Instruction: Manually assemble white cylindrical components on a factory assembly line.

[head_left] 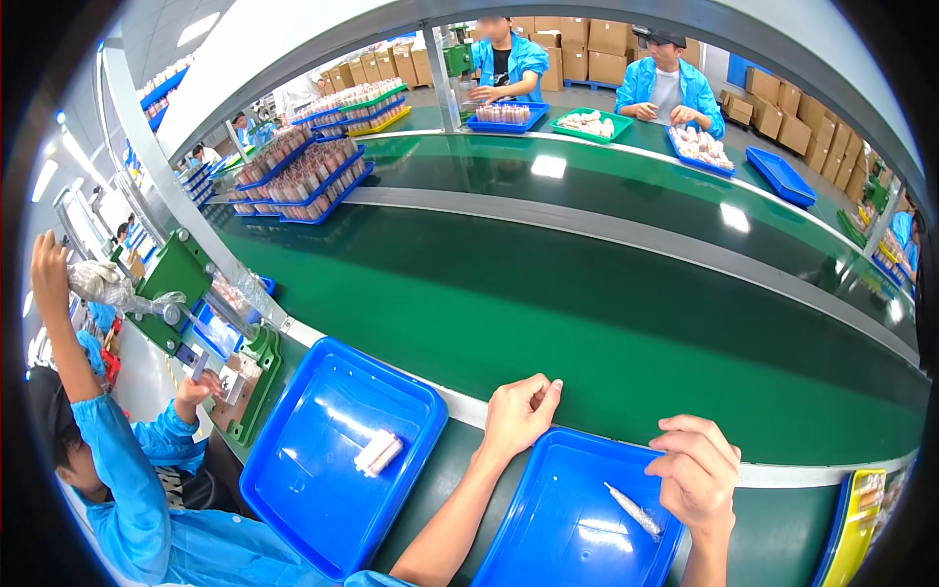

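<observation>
Main risk, my read: the slim pale stick (pixel 634 512) lies loose on the smooth floor of the right blue tray (pixel 556 468), so a low sweep of the right hand (pixel 699 472) could skid it into the side wall or trap it under the fingers. Thin piece, flat floor: an off-centre pinch would likely spin it.

Second: the left hand (pixel 521 416) is at that tray's far left corner, next to the metal rail (pixel 465 408) along the green conveyor belt (pixel 469 303). A forearm knock could shove the tray toward the belt or skew it on the table (pixel 773 538). The left blue tray (pixel 264 476) is just beside the same forearm, so a wide elbow could jolt the short pale bundle (pixel 379 453) inside.

Hands: left is curled narrow, thumb up against the index finger; right is loosely bent above the right tray's right side, apart from the stick. Can't tell if either has something small tucked in; the palms are hidden.

Stick: in the right tray, right of its middle, lying slantwise. Whitish, slender, pointed at the upper-left end, thicker lower down, slight shine. Could be a clear wrapper, but it's too small here to be sure. Bundle: stubby, whitish with pinkish tints, pieces side by side.
</observation>
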